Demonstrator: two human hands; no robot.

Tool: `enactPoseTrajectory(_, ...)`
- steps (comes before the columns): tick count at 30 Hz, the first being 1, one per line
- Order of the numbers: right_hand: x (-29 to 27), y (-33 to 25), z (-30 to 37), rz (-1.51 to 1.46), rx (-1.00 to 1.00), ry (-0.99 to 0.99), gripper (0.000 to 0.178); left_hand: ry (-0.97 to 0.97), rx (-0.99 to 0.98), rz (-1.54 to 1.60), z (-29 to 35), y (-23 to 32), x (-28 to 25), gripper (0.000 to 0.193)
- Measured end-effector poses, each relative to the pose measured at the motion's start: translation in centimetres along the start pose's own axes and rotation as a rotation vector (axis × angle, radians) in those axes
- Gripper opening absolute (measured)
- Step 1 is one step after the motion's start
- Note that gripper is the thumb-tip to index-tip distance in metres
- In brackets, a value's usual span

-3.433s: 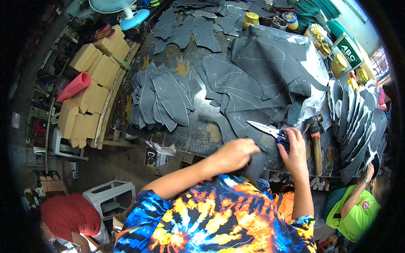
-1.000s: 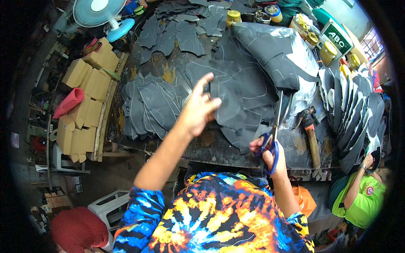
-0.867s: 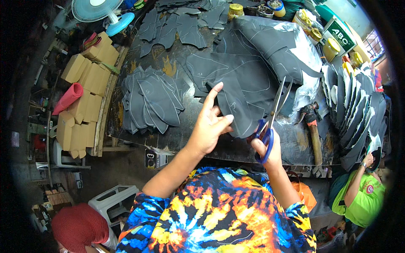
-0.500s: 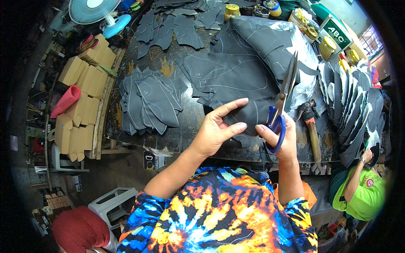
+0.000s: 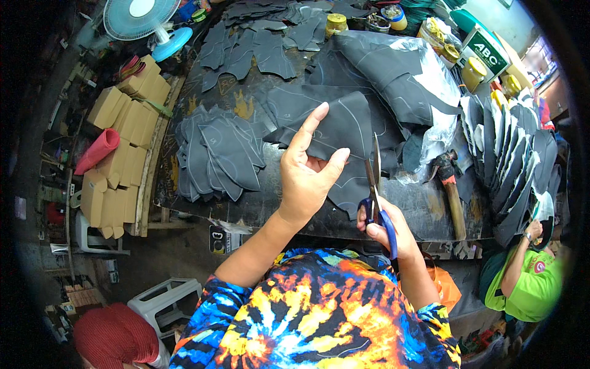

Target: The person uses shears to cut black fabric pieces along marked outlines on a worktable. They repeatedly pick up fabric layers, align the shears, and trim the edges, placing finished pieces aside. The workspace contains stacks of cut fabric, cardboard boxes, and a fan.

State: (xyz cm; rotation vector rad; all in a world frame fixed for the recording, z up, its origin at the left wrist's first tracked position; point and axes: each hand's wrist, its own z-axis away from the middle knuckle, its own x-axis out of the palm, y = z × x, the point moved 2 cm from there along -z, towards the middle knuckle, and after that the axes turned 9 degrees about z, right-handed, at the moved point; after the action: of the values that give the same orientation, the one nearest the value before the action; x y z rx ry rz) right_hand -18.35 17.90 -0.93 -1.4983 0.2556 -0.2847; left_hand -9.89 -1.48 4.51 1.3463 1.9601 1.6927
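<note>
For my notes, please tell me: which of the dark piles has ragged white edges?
The fanned pile right of the hammer: ragged white lines its edges. The flat pile left of the left hand and the far pieces lack this.

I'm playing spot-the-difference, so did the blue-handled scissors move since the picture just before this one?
Yes. Against the hammer, the scissors in the right hand have moved left, away from it, and lower in the picture.

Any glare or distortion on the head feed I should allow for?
Head view: glare on the silvery sheeting, bright window washed out, table edge bowed by the fisheye, corners black, floor dim at left; scissors readable.
</note>
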Motion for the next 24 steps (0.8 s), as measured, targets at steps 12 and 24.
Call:
enactPoseTrajectory(12,1.9,0.4,-1.0,0.059,-0.012,0.166,0.024,0.009,0.011,0.010,0.9,-0.3,0.5,0.072)
enactPoseTrajectory(24,0.8,-0.3,0.7,0.171,0.160,0.182,0.026,-0.037,-0.036,-0.034,1.2,0.2,-0.5,0.073)
